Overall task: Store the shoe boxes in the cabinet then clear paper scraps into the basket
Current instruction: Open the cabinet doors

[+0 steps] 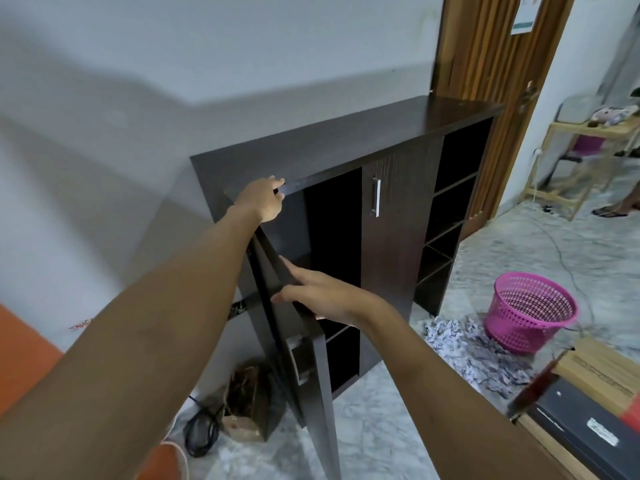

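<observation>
The cabinet (346,140) fills the middle of the frame, its left door (311,358) swung out edge-on toward the camera, its long axis running top to bottom. The dark bay behind the door lies just right of it. The shoe boxes (585,410) sit stacked at the lower right corner, well apart from both hands and nearer the right arm. Paper scraps (474,351) lie on the floor between the cabinet and the boxes, just beside the pink basket (533,310) at right centre. The left hand (265,199) is at the door's top corner under the cabinet top, fingers curled over it. The right hand (322,296) lies flat on the door's edge at mid-height, fingers spread, not gripping. Next, I judge, the right hand must swing right and down to the boxes.
</observation>
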